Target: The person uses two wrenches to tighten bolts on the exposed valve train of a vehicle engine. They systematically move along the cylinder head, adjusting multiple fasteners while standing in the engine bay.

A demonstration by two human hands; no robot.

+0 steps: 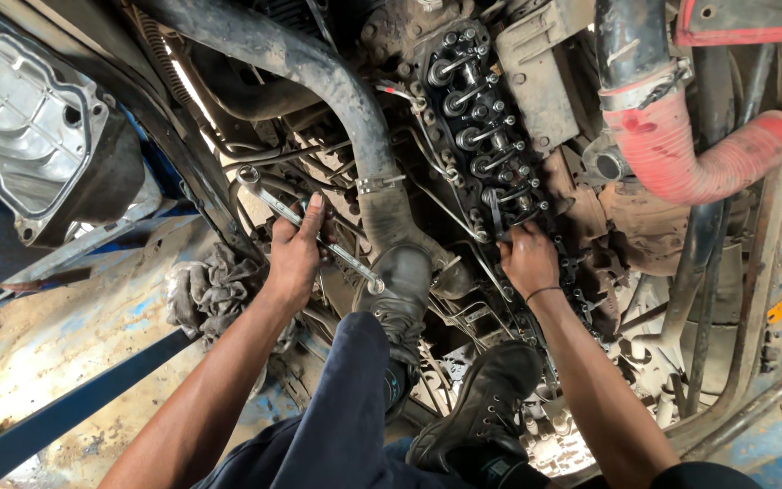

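Long silver double-ended steel spanner (305, 226) grasped in our left hand (293, 258) left of the exposed greasy engine valve rockers (486, 145), our right hand (529, 258) fingers clenched on their lower end.

The left hand (296, 258) has little room: the thick black hose (337, 81) runs close at its 2 o'clock, and thin metal pipes (273, 163) cross at 12 o'clock. The right hand (529, 258) is pressed against the row of valve rockers (481, 118) at 12 o'clock, and the red hose (690, 163) blocks 2 o'clock. Between both hands, the black boot (400, 299) fills the gap.
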